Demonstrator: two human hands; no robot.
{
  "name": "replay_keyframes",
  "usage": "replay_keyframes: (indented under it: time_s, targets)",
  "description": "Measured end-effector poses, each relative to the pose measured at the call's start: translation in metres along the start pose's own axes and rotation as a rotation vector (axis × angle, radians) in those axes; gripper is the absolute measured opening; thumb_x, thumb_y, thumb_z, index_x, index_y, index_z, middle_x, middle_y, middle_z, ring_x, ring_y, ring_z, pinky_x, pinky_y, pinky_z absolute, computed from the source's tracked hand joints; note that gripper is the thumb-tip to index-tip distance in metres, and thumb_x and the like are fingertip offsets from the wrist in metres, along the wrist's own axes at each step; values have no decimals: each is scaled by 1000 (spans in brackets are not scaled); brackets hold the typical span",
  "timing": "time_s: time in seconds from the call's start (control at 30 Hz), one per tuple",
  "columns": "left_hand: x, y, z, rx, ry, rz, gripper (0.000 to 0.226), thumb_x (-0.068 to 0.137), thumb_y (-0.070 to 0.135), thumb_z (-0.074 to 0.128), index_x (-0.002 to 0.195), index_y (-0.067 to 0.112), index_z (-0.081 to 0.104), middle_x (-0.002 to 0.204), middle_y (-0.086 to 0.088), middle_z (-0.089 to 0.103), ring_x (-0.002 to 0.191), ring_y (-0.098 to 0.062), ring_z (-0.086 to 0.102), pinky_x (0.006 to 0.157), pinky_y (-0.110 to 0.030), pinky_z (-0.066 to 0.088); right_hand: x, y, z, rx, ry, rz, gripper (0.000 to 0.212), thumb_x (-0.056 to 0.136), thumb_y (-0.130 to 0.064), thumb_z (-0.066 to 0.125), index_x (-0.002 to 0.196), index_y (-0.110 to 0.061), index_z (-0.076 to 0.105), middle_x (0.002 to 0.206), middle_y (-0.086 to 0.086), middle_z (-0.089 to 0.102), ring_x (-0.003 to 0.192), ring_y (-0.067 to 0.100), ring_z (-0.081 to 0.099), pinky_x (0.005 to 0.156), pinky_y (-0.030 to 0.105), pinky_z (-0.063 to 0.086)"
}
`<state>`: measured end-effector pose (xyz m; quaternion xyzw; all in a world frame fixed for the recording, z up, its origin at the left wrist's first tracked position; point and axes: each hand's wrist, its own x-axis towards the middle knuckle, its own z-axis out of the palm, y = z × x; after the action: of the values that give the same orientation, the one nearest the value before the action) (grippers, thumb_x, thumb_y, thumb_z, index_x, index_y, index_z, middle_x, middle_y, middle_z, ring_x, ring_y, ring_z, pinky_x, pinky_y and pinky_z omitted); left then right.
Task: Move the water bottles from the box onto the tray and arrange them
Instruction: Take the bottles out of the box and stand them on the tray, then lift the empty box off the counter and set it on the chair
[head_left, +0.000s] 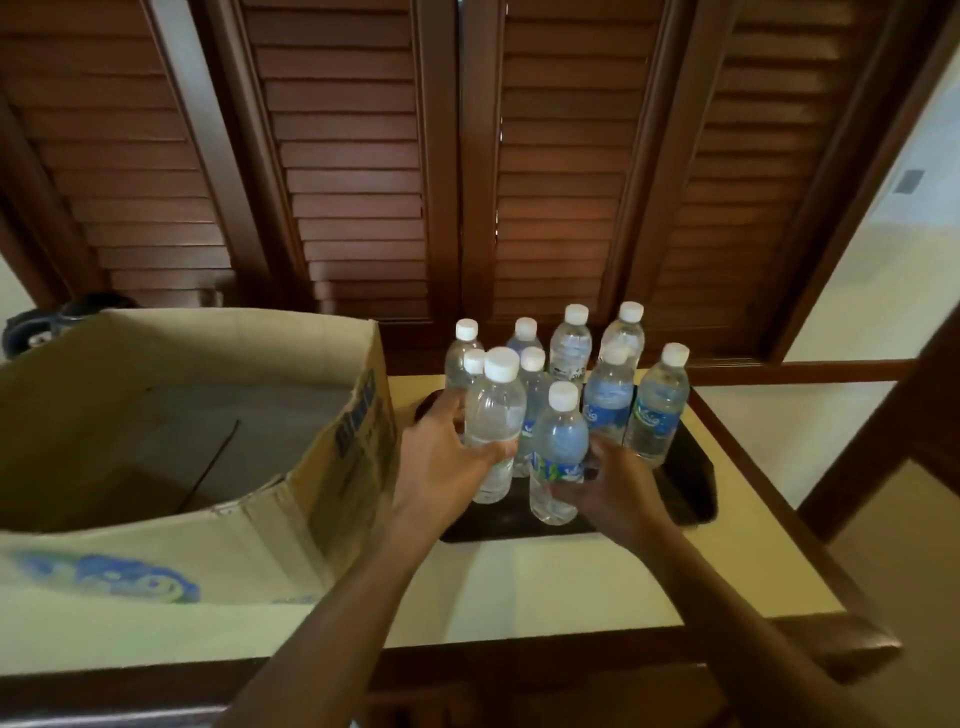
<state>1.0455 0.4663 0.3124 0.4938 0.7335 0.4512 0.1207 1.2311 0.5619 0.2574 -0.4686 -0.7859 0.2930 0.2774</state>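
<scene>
A dark tray (696, 483) is seen lying on a pale tabletop (545, 587), just right of an open cardboard box (291, 509) whose visible interior shows only its bare bottom. Ten clear water bottles with white caps are counted upright on or over the tray, packed close together. The near-left bottle (496, 415) is gripped around its middle by the left hand (441, 467), the fingers wrapped round its far side and the thumb laid across the front. The near-centre bottle (557, 457), with a blue and green label, is held low on its body by the right hand (615, 488), the fingers curled round its right side; whether either bottle's base is resting on the tray cannot be told. Behind them, the remaining bottles (608, 400) are ranged in rough rows towards the tray's far edge, several touching one another. Brown louvred wooden shutters (363, 182) are seen behind the table, and a dark object (57, 325) is partly hidden behind the box's far left corner.
</scene>
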Motion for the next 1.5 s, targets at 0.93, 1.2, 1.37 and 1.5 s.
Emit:
replay_keyframes:
  time_s: [0.93, 1.2, 1.37, 1.5]
  targets:
    - [-43, 9, -163, 83, 118, 126, 35, 87, 41, 70, 120, 37, 61, 105, 19, 61, 94, 3, 60, 74, -11, 49, -22, -146, 8, 133, 402, -261, 30, 92, -29, 69, 122, -25, 64, 126, -8, 59, 114, 8, 57, 92, 25, 50]
    - [16, -125, -344, 389, 382, 47, 32, 84, 32, 69, 115, 23, 68, 111, -2, 66, 104, -22, 61, 89, -35, 50, -26, -235, 123, 149, -50, 59, 77, 83, -80, 49, 137, -26, 52, 135, 4, 61, 122, 28, 59, 103, 50, 48]
    - [30, -225, -407, 373, 136, -371, 19, 93, 30, 61, 95, 13, 55, 95, -7, 65, 88, -24, 65, 66, -32, 50, -22, -266, 153, 205, -49, 386, 37, 101, -29, 54, 129, -4, 54, 102, 17, 61, 94, 39, 62, 88, 52, 57]
    - [8, -235, -413, 243, 55, -400, 25, 100, 18, 47, 78, 14, 59, 95, -12, 70, 77, -21, 65, 65, -31, 51, -42, -279, 148, 222, 67, 343, 16, 96, -7, 42, 105, -12, 54, 92, 17, 57, 89, 40, 60, 85, 51, 53]
